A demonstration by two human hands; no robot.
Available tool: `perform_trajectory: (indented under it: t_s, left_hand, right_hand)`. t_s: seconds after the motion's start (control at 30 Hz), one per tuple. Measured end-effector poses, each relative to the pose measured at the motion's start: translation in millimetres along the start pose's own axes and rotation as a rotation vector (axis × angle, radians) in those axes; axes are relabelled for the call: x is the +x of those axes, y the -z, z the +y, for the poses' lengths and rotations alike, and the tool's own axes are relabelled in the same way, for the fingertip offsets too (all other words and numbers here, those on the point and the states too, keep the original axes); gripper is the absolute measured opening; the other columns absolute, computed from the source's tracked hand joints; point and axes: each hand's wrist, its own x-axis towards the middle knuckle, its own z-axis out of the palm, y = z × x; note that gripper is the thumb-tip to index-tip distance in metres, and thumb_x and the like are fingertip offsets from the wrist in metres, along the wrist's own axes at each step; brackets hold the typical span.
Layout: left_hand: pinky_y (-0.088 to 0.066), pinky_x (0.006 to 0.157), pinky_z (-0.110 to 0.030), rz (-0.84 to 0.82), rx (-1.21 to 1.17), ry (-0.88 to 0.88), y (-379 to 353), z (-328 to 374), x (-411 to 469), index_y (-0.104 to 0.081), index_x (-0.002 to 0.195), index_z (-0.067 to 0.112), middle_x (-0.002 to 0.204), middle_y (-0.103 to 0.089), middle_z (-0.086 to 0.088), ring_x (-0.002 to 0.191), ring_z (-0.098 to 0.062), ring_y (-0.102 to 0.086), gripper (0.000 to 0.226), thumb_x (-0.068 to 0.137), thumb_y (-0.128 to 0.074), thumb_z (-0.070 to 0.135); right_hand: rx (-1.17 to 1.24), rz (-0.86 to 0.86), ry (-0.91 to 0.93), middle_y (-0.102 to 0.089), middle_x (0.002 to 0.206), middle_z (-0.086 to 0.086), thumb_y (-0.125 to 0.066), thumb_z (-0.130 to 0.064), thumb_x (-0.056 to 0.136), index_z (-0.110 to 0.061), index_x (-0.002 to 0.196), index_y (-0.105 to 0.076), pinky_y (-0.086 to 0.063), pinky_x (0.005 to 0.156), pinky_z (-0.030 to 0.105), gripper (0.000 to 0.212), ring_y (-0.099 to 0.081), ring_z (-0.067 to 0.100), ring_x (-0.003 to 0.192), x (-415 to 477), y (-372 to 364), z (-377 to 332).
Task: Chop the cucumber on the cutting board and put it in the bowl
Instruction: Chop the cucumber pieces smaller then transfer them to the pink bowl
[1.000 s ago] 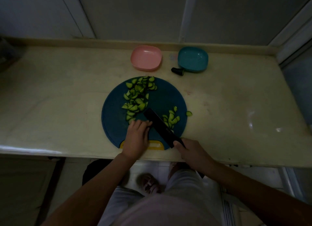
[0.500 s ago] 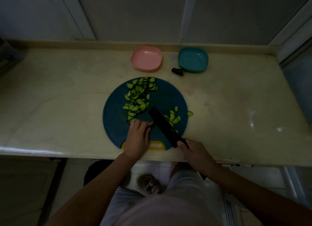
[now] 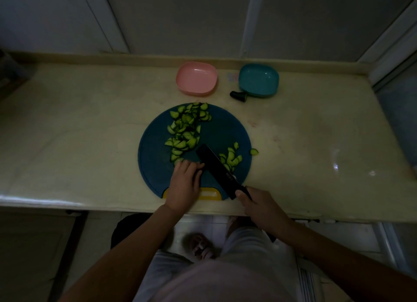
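Two bowls sit at the counter's (image 3: 67, 143) back edge, both without cucumber: a pink bowl (image 3: 196, 78) and a teal bowl (image 3: 258, 80), with one dark cucumber stub (image 3: 238, 95) just beside the teal one. One round cutting board (image 3: 158, 166) lies at the front edge. It carries the cucumber in two heaps, a big heap (image 3: 185, 130) and a small heap (image 3: 231, 158), and one stray slice (image 3: 254, 152) lies just off its right rim. The right hand (image 3: 261, 208) grips the one knife (image 3: 216, 166), its blade slanting between the heaps. The left hand (image 3: 184, 184) rests at the big heap's near end; I cannot tell whether it holds anything.
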Motion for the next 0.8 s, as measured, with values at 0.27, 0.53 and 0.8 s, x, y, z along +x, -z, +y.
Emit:
perform_trajectory:
  t_s: [0.27, 0.53, 0.8]
  left_hand:
    - [-0.026, 0.072, -0.02, -0.008, -0.014, 0.007, 0, 0, 1, -0.064, 0.096, 0.002, 0.08, -0.055, -0.011, 0.079, -0.017, -0.041, 0.027, 0.09, -0.042, 0.018]
    - [-0.03, 0.073, -0.021, 0.007, -0.047, 0.044, -1, -3, -1, -0.062, 0.095, 0.002, 0.083, -0.05, -0.012, 0.083, -0.018, -0.041, 0.026, 0.091, -0.044, 0.021]
    - [-0.026, 0.072, -0.017, 0.013, -0.043, 0.044, 0, -3, -1, -0.062, 0.092, 0.001, 0.082, -0.052, -0.013, 0.083, -0.017, -0.041, 0.028, 0.091, -0.043, 0.022]
  right_hand:
    - [-0.075, -0.007, 0.015, -0.057, 0.073, 0.008, -0.043, -0.029, 0.098, 0.002, 0.085, -0.058, -0.032, 0.053, 0.021, 0.037, -0.046, 0.008, 0.061, 6, -6, -5]
    - [-0.142, 0.066, 0.052, -0.062, 0.082, 0.014, -0.041, -0.03, 0.098, 0.004, 0.092, -0.06, -0.035, 0.061, 0.032, 0.039, -0.057, 0.022, 0.074, 6, -12, 0]
    - [-0.044, 0.056, 0.021, -0.053, 0.065, 0.002, -0.043, -0.029, 0.097, -0.009, 0.072, -0.052, -0.033, 0.051, 0.015, 0.034, -0.047, 0.009, 0.059, 2, -6, 0]
